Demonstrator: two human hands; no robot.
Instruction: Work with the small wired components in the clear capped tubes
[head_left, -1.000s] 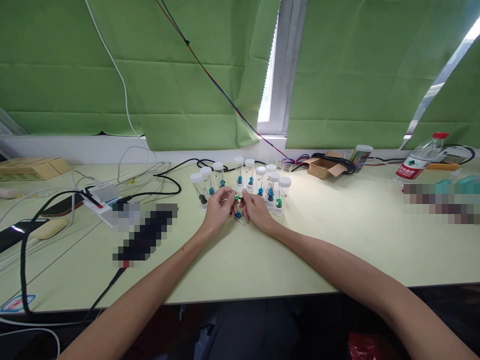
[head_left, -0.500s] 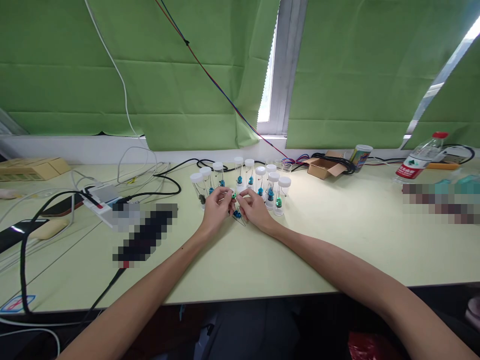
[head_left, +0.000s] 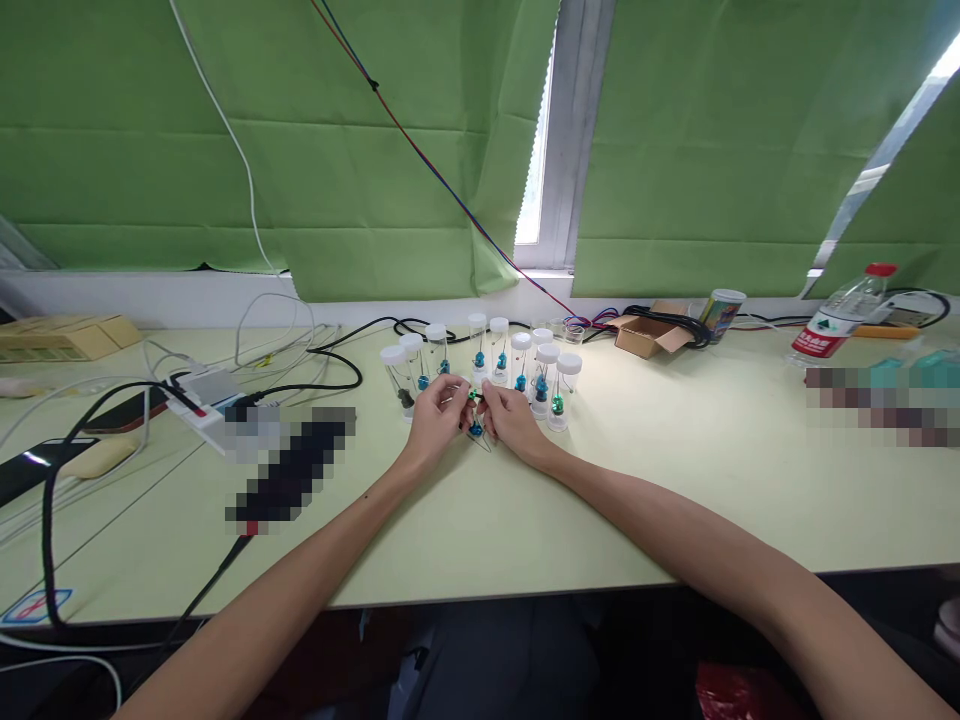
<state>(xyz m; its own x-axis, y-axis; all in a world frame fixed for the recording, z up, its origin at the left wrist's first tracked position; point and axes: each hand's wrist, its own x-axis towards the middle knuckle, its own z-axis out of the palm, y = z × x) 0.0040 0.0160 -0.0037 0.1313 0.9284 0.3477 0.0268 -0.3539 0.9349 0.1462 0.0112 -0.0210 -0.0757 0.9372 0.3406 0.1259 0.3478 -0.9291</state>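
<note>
Both hands meet over the middle of the table around a small shiny green part [head_left: 472, 396], too small to name. My left hand [head_left: 435, 418] pinches it at the left. From the other side, the closed fingertips of my right hand [head_left: 515, 418] grip its dark end. Just below the fingers is a blue part with thin wire legs [head_left: 476, 429]; whether a hand touches it I cannot tell. Behind and beside the hands stand several clear tubes with white caps, such as the front right tube [head_left: 559, 400] with a green part inside and a left tube [head_left: 399, 385].
A power strip [head_left: 210, 415] with tangled cables lies at the left, by a phone [head_left: 45, 465]. Farther back on the right are an open cardboard box [head_left: 645, 338], a can [head_left: 721, 315] and a tilted water bottle [head_left: 840, 320]. Green blinds [head_left: 675, 150] hang behind the table.
The green part has shifted slightly right and down between my fingers. My right fingertips now meet its dark end. The tubes have stayed in place.
</note>
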